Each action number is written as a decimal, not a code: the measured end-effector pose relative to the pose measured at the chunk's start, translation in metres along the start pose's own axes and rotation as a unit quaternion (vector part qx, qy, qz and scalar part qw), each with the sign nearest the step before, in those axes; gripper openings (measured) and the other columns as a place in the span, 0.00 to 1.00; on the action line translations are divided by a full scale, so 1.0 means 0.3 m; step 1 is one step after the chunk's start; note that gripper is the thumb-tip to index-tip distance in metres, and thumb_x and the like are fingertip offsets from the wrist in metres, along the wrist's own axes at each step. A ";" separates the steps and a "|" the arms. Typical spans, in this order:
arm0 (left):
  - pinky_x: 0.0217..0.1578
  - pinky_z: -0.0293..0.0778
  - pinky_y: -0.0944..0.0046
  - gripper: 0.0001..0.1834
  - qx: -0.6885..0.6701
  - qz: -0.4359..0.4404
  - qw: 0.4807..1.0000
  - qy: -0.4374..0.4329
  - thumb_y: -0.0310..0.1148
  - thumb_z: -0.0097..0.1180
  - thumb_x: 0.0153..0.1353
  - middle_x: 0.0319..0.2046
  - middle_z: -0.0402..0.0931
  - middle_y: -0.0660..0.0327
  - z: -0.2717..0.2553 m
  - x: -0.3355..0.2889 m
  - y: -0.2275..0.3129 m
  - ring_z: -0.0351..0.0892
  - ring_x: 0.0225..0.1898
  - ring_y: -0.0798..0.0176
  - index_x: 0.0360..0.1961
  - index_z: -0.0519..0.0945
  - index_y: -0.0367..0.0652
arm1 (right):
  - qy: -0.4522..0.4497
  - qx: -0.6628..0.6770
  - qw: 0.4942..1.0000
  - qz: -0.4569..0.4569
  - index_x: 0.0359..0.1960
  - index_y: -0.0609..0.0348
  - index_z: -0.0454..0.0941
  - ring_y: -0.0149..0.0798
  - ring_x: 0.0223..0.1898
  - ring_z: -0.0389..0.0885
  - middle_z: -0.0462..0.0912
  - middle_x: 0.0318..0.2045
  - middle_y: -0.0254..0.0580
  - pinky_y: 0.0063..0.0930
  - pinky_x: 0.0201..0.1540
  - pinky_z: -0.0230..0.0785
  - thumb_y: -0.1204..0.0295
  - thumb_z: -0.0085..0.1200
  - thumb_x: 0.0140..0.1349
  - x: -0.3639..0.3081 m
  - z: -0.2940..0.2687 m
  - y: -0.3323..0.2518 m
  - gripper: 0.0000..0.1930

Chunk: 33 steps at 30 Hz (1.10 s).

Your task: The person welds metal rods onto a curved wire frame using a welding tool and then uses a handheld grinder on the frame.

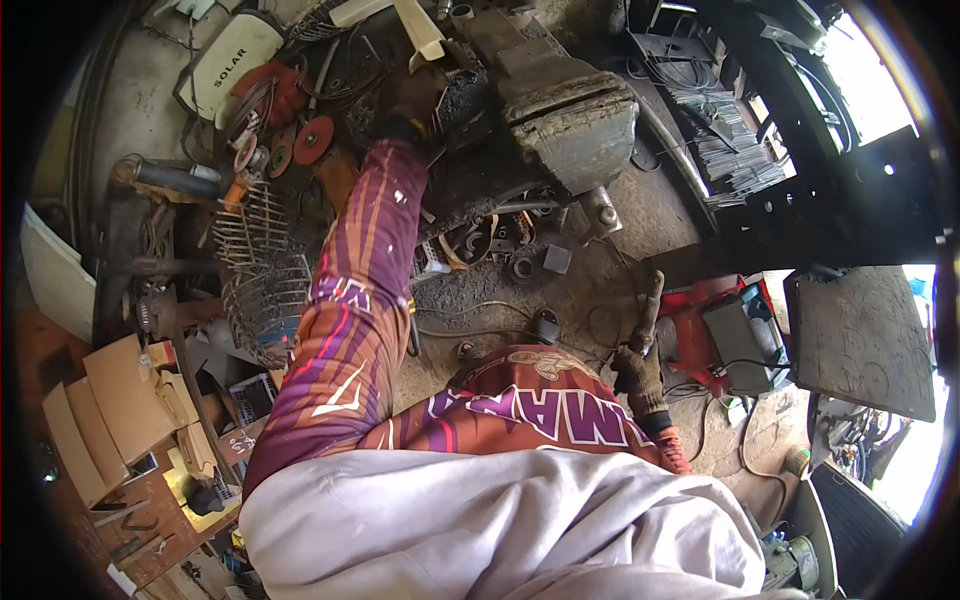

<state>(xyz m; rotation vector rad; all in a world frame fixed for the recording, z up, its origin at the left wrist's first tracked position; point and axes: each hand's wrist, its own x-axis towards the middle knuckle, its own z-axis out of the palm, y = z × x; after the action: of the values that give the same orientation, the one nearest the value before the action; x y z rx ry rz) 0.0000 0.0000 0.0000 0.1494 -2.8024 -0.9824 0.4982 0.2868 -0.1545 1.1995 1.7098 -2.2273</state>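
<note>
My left arm stretches forward over a dark, cluttered workbench. At its end, my gloved left hand (408, 103) lies among blackened tools and scraps, left of a big bench vise (575, 125). The fingers blend into the shadow, so I cannot make out their pose or any hold. Low at my right side, my right hand (640, 378) wears a dark, dirty work glove. It is closed around a worn grey-brown rod (650, 312), which sticks up and forward from the fist. Whether the rod is a tool's handle does not show.
Red-brown grinding discs (314, 139) and an orange-collared angle grinder (240, 188) lie left of my arm, by a coiled wire frame (265, 265). Cardboard (125, 400) sits at lower left. A red-and-grey machine (735, 340) stands right, near dark steel beams (830, 220). Cables (748, 440) cross the floor.
</note>
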 end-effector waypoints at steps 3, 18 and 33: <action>0.53 0.73 0.54 0.27 -0.069 -0.024 0.997 -0.024 0.47 0.56 0.58 0.51 0.80 0.40 -0.070 -0.007 -0.034 0.82 0.53 0.48 0.51 0.81 0.36 | -0.015 -0.003 1.000 0.002 0.58 0.53 0.64 0.31 0.26 0.76 0.77 0.32 0.36 0.27 0.26 0.70 0.69 0.66 0.55 0.014 0.056 -0.015 0.30; 0.49 0.73 0.58 0.20 -0.300 0.060 0.952 -0.020 0.43 0.59 0.64 0.42 0.81 0.54 -0.087 -0.453 -0.152 0.80 0.47 0.55 0.49 0.81 0.38 | -0.059 0.006 0.998 0.011 0.76 0.55 0.44 0.31 0.27 0.77 0.79 0.31 0.37 0.28 0.27 0.70 0.71 0.66 0.56 0.113 0.048 -0.039 0.51; 0.22 0.75 0.63 0.14 0.737 0.170 0.355 0.549 0.37 0.57 0.62 0.19 0.77 0.62 0.019 -0.559 -0.023 0.78 0.22 0.63 0.21 0.84 0.46 | -0.036 -0.042 0.998 0.008 0.71 0.64 0.52 0.30 0.30 0.76 0.78 0.34 0.36 0.28 0.32 0.72 0.68 0.71 0.52 0.073 0.094 -0.072 0.49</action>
<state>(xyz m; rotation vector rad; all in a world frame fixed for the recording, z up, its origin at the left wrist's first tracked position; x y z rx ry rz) 0.1638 0.0232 -0.0295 0.2367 -1.2659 1.4522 0.4575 0.2790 -0.1492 1.0967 1.7412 -2.1375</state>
